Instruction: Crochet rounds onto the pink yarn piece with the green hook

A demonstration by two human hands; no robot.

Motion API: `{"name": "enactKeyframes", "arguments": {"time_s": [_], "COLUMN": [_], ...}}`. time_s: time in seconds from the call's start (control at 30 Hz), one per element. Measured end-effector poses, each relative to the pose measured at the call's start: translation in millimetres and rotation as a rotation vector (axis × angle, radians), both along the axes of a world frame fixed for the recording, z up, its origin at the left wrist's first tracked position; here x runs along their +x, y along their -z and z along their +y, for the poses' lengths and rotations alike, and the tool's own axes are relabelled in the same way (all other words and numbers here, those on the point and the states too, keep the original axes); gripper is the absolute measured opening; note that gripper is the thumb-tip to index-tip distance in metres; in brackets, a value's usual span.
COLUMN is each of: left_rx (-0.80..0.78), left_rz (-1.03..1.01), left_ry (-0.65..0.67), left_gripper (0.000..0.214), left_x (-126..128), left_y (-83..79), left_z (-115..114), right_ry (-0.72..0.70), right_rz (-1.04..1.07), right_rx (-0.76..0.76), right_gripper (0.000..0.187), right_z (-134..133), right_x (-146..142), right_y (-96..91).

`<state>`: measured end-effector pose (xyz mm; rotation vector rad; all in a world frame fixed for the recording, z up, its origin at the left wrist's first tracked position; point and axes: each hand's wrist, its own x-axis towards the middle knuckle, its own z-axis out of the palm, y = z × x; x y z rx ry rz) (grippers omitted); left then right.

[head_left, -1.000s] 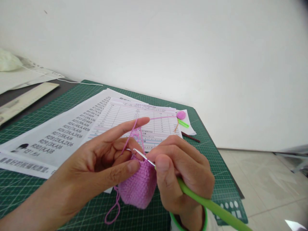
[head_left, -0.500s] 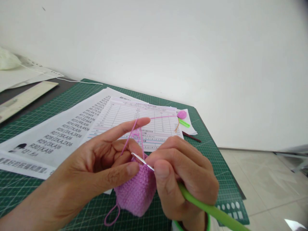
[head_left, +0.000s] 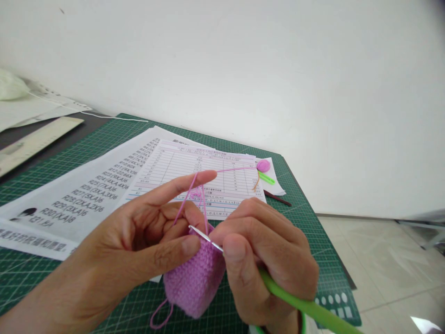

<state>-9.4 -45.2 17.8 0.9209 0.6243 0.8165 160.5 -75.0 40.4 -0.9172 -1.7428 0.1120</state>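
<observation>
Between thumb and curled fingers, my left hand [head_left: 139, 236] pinches the top edge of a pink crocheted piece [head_left: 194, 283]. Its index finger is stretched out, with pink yarn [head_left: 187, 199] looped over it. My right hand [head_left: 267, 260] grips a crochet hook [head_left: 306, 306] with a green handle. The hook's silver tip lies across the top of the piece, close to my left thumb. A yarn strand runs down to the shaft. From the raised finger the yarn leads back to a small pink ball [head_left: 263, 166]. A loose pink loop hangs at the piece's lower left.
Printed sheets [head_left: 104, 185] lie on a green cutting mat [head_left: 302, 204]. Bright green clips [head_left: 266, 178] and a dark thin stick [head_left: 277, 198] are at the sheets' right. A ruler [head_left: 38, 139] lies at left, below a white bundle [head_left: 12, 86]. A white wall rises behind.
The crocheted piece has shifted very slightly down and left, and the hook tip has moved a little down. Both hands keep their hold.
</observation>
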Motion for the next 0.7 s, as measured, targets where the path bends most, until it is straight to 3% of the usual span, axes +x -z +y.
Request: {"name": "enactKeyframes", "arguments": {"time_s": [0.7], "left_rx": [-0.013], "left_rz": [0.000], "left_ry": [0.001], "left_gripper": [0.074], "left_x": [-1.5], "left_y": [4.6], "left_z": [0.1], "right_ry": [0.069], "right_rz": [-0.008], "right_rx": [-0.034], "right_gripper": [0.031], "right_z": [0.0], "right_x": [-3.5], "right_y": [0.4]}}
